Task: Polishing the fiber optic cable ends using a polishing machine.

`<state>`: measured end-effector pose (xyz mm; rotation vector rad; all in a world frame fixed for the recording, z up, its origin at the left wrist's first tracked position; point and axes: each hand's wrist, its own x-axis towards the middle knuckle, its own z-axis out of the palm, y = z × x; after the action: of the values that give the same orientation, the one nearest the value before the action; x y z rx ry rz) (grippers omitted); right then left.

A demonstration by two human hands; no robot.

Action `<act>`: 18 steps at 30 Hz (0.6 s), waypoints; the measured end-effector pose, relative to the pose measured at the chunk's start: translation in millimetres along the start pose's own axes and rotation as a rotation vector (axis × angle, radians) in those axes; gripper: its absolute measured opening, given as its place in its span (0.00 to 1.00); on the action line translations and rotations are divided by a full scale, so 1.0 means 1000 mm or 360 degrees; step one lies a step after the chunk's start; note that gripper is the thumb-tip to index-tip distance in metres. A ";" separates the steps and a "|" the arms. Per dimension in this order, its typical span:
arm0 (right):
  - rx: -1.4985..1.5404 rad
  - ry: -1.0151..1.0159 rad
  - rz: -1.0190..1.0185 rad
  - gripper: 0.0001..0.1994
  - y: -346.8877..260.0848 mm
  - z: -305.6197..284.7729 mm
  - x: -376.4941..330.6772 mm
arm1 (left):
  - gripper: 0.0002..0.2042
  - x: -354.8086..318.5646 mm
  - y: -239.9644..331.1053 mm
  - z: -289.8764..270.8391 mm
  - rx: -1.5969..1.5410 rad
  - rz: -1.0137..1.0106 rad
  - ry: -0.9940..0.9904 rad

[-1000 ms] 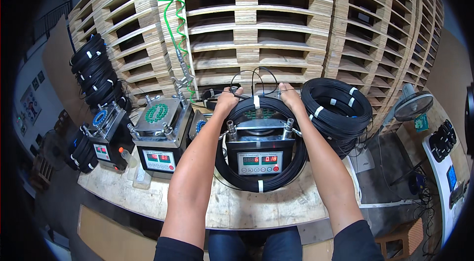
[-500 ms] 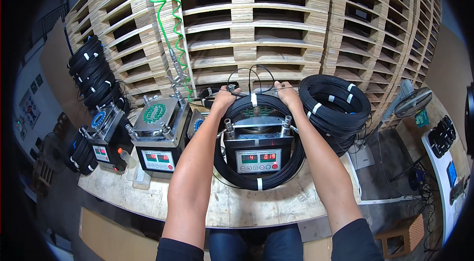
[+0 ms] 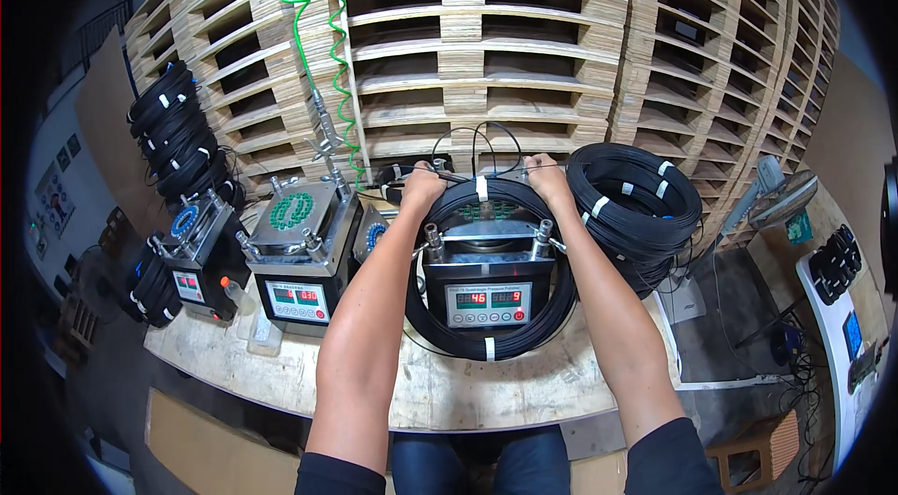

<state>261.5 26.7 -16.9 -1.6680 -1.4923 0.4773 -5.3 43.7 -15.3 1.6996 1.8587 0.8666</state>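
Note:
A polishing machine (image 3: 488, 304) with a lit red display stands in front of me. A large black cable coil (image 3: 494, 347), tied with white bands, rings it. Thin cable ends arch up behind its top plate. My left hand (image 3: 424, 186) is closed around the machine's back-left corner clamp, of which a bit of metal shows by the fingers. At the back-right corner my right hand (image 3: 546, 181) is closed in the same way, its fingertips partly hidden. Two metal corner clamps, the left one (image 3: 433, 235) and the right one (image 3: 544, 231), stand upright at the front.
Left are two similar machines, the nearer (image 3: 297, 261) with a green-dotted plate, plus a small bottle (image 3: 232, 289) and stacked black coils (image 3: 178, 135). A tall coil pile (image 3: 636, 205) stands right. Wooden pallets (image 3: 524, 65) rise behind; green air hoses (image 3: 304, 18) hang there.
Both hands stay at the back corners, with only slight finger shifts. The red digits on the machine displays have changed. The view has moved very slightly.

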 end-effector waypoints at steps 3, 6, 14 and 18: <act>-0.0003 0.0024 0.0035 0.25 -0.005 0.002 -0.004 | 0.31 0.016 -0.019 0.005 -0.0128 0.0187 -0.0037; -0.0014 -0.0011 0.0027 0.26 -0.020 0.002 -0.009 | 0.33 0.030 -0.034 0.002 -0.0254 0.0122 -0.0071; -0.0364 -0.0045 0.0125 0.25 -0.002 -0.006 0.002 | 0.38 -0.007 0.011 0.004 -0.0113 -0.0021 -0.0019; -0.0135 0.0050 0.0004 0.20 -0.011 0.007 -0.005 | 0.39 -0.007 -0.002 -0.012 0.0019 -0.0131 -0.0032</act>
<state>248.0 24.3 -13.6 -1.7354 -1.5061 0.3919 -14.1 35.6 -8.8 1.6205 1.9097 0.8044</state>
